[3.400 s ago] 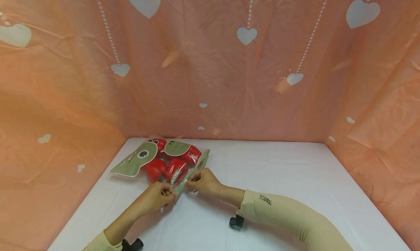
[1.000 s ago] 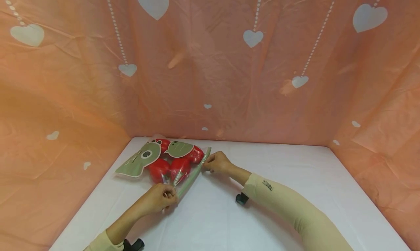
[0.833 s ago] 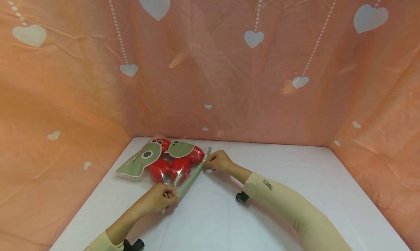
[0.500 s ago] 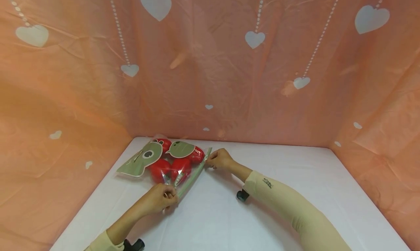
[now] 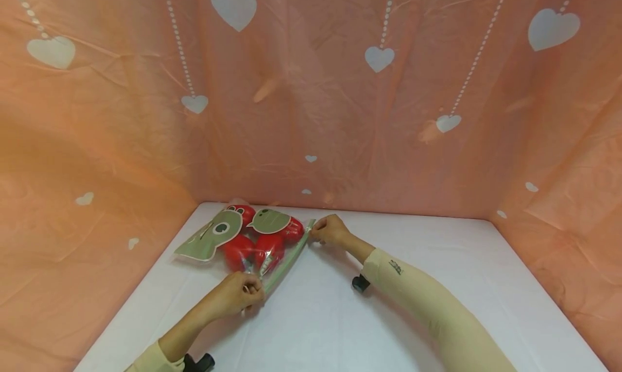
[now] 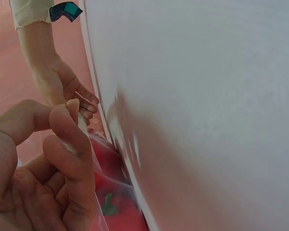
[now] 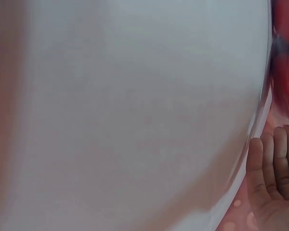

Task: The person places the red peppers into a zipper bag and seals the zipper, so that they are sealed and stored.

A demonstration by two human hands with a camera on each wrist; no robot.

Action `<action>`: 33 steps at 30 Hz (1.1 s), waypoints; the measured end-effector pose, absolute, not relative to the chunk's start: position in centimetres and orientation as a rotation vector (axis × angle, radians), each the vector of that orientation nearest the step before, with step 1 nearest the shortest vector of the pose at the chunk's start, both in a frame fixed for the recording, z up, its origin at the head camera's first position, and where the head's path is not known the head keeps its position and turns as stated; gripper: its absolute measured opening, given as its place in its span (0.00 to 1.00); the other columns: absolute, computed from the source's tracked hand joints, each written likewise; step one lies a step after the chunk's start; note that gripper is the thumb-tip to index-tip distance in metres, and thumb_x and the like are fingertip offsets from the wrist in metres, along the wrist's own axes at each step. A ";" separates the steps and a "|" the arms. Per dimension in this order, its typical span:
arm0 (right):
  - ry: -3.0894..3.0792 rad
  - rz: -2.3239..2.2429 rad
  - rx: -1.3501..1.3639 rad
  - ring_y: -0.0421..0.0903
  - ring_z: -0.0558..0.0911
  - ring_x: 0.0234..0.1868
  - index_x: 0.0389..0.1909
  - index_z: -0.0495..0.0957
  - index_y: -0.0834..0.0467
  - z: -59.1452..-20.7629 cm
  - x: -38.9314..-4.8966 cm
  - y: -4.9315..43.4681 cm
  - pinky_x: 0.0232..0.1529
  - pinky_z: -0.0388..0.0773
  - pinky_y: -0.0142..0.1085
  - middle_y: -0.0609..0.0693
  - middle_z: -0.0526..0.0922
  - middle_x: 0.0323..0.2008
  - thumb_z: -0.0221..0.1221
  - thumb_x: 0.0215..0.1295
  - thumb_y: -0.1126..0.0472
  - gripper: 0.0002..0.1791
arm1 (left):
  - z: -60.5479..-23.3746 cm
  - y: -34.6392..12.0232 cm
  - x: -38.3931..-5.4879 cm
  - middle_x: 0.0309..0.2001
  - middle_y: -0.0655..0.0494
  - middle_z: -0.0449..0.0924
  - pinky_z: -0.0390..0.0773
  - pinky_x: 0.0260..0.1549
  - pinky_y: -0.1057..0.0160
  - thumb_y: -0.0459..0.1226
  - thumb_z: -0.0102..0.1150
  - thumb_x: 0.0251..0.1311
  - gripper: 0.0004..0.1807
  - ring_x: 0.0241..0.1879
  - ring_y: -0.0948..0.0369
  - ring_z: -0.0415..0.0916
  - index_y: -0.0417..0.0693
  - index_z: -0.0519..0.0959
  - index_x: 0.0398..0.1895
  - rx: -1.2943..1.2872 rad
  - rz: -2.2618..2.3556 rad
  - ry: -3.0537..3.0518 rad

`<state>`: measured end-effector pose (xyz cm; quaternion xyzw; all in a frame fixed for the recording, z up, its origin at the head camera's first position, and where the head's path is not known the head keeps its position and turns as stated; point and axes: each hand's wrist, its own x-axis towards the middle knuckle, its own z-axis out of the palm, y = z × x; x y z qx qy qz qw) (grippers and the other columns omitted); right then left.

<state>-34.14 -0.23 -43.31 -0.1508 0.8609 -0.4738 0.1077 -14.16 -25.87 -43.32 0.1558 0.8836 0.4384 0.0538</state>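
A clear plastic zip bag (image 5: 210, 238) with green animal prints lies at the back left of the table. Several red bell peppers (image 5: 238, 251) are inside, and a green stem shows on one pepper (image 6: 125, 217) in the left wrist view. My left hand (image 5: 236, 293) pinches the near corner of the bag between thumb and forefinger. At the far end of the green zip edge (image 5: 286, 265), my right hand (image 5: 332, 230) pinches the strip beside a small white spot, perhaps a slider. The right wrist view shows this hand's fingers (image 7: 280, 166) at the frame's edge, its fingertips partly cut off.
The bag rests on a white table (image 5: 389, 307). Behind and beside it hangs an orange curtain (image 5: 330, 134) with white hearts. Black wrist mounts (image 5: 360, 283) sit under the beige sleeves (image 5: 413, 285).
My right hand has slid along the zip edge from near the left hand to the bag's far corner. The left hand keeps its pinch. The head view has shifted slightly.
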 end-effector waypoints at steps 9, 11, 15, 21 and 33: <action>2.543 -1.393 -0.468 0.40 0.80 0.25 0.40 0.88 0.67 -42.9 -34.9 0.1 0.31 0.85 0.34 0.52 0.88 0.32 0.69 0.67 0.67 0.06 | -43.4 -25.9 -14.1 0.22 0.60 0.78 0.73 0.19 0.69 0.31 0.68 0.64 0.05 0.19 0.67 0.74 0.42 0.83 0.29 0.492 1.348 2.666; 2.543 -1.400 -0.462 0.41 0.81 0.25 0.40 0.88 0.68 -42.9 -35.1 0.2 0.32 0.86 0.35 0.53 0.88 0.33 0.69 0.67 0.68 0.06 | -43.4 -25.9 -14.1 0.22 0.60 0.78 0.73 0.20 0.69 0.30 0.68 0.63 0.05 0.19 0.67 0.74 0.42 0.83 0.29 0.496 1.352 2.662; 2.574 -1.401 -0.440 0.41 0.82 0.27 0.39 0.89 0.66 -42.9 -35.6 0.7 0.32 0.85 0.34 0.53 0.89 0.35 0.69 0.67 0.67 0.05 | -43.3 -25.8 -14.2 0.21 0.61 0.77 0.74 0.20 0.69 0.31 0.69 0.64 0.06 0.18 0.67 0.73 0.42 0.83 0.30 0.499 1.345 2.659; 2.564 -1.437 -0.398 0.42 0.82 0.28 0.39 0.88 0.66 -42.9 -36.0 1.0 0.33 0.86 0.36 0.54 0.89 0.36 0.71 0.67 0.67 0.05 | -43.3 -25.8 -14.5 0.21 0.60 0.77 0.73 0.20 0.69 0.31 0.69 0.64 0.06 0.18 0.66 0.73 0.43 0.83 0.29 0.506 1.333 2.658; 2.550 -1.421 -0.436 0.50 0.89 0.35 0.43 0.90 0.66 -42.5 -35.5 1.9 0.36 0.88 0.38 0.57 0.91 0.40 0.69 0.72 0.65 0.07 | -42.3 -25.7 -13.7 0.22 0.58 0.80 0.75 0.27 0.62 0.38 0.70 0.68 0.06 0.21 0.61 0.78 0.49 0.86 0.33 0.372 1.145 2.757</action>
